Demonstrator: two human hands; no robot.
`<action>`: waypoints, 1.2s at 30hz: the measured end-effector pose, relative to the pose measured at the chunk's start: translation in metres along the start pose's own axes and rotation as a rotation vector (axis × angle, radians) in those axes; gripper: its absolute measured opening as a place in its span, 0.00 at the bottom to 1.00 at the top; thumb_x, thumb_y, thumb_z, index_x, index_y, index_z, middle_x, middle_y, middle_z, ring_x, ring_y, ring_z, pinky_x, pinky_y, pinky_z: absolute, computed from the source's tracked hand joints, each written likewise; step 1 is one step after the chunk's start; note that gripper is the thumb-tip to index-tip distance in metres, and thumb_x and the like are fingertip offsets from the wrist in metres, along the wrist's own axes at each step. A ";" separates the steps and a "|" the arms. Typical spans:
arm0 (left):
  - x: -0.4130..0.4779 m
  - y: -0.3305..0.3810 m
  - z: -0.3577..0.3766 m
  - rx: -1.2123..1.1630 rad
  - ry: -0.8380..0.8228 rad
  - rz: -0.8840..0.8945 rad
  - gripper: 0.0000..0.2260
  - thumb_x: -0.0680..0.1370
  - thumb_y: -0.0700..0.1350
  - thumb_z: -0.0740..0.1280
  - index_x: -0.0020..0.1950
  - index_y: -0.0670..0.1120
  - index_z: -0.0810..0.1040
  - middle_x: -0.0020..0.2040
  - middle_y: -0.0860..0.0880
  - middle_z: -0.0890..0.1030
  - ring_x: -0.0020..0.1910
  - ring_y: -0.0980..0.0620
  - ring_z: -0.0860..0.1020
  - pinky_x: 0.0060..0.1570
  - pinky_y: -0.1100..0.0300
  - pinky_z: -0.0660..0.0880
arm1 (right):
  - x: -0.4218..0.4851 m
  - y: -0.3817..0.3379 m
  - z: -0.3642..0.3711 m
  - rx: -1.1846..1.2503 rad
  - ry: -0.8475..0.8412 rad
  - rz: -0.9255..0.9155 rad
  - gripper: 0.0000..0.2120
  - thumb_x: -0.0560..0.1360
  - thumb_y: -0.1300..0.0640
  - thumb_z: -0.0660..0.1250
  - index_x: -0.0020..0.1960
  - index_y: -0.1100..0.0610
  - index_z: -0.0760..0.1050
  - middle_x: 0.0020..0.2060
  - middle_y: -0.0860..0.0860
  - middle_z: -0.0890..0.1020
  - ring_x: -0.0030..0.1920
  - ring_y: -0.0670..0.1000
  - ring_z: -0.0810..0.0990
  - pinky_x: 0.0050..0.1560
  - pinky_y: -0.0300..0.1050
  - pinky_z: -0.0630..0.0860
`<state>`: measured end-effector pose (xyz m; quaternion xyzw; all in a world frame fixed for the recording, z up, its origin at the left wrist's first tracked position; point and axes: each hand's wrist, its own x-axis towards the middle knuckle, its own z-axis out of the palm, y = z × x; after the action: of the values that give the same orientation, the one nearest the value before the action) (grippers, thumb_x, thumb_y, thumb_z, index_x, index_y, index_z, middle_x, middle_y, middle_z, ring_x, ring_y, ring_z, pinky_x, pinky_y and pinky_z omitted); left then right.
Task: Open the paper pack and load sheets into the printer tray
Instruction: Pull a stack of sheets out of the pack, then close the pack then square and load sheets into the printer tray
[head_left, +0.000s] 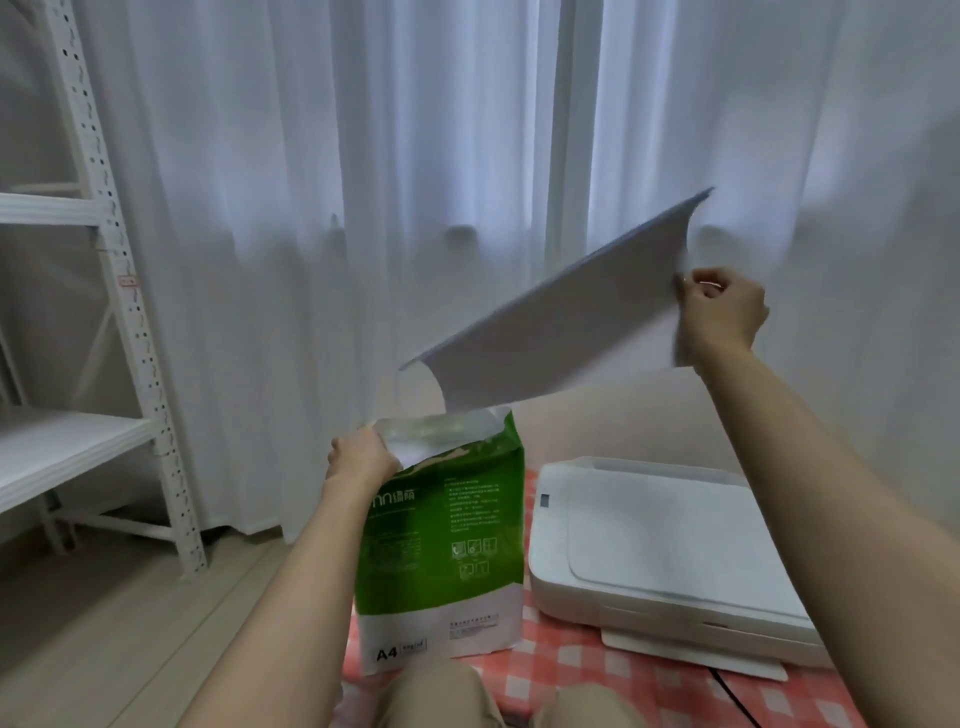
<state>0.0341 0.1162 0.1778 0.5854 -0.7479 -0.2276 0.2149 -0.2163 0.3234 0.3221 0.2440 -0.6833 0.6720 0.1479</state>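
Paper pack (441, 540) stands upright, left hand (361, 457) gripping its torn top; right hand (722, 306) pinches lifted sheets (561, 332).

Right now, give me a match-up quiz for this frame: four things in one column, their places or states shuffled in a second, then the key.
Things:
1 paper pack
2 sheets
3 printer
4 shelf rack

States:
A pinched by the right hand, raised and tilted
B lies on the checked cloth, no hand on it
C upright, top open, gripped by the left hand
D far left, beside the curtain

Pairs: 1-C, 2-A, 3-B, 4-D
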 end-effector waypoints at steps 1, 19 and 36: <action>0.001 0.000 -0.001 0.002 -0.003 0.001 0.17 0.72 0.43 0.67 0.61 0.45 0.74 0.59 0.39 0.75 0.55 0.40 0.75 0.53 0.47 0.76 | 0.001 0.008 -0.003 0.018 0.020 0.078 0.10 0.74 0.60 0.66 0.54 0.60 0.80 0.52 0.58 0.83 0.56 0.55 0.79 0.56 0.38 0.70; 0.002 -0.006 0.014 0.020 0.086 0.041 0.20 0.74 0.42 0.69 0.65 0.42 0.71 0.68 0.39 0.69 0.61 0.36 0.71 0.57 0.47 0.72 | -0.068 0.133 -0.029 0.158 0.176 0.756 0.14 0.76 0.60 0.66 0.60 0.66 0.76 0.61 0.61 0.78 0.61 0.60 0.77 0.59 0.46 0.72; -0.021 -0.002 0.009 -0.015 0.148 0.057 0.14 0.75 0.42 0.67 0.59 0.40 0.76 0.60 0.35 0.74 0.57 0.36 0.74 0.55 0.49 0.74 | -0.095 0.190 -0.034 -0.351 -0.032 0.782 0.17 0.80 0.59 0.57 0.59 0.72 0.72 0.59 0.67 0.77 0.59 0.65 0.76 0.56 0.54 0.73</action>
<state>0.0351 0.1375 0.1676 0.5773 -0.7447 -0.1829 0.2806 -0.2420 0.3657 0.1128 -0.0519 -0.8306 0.5471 -0.0894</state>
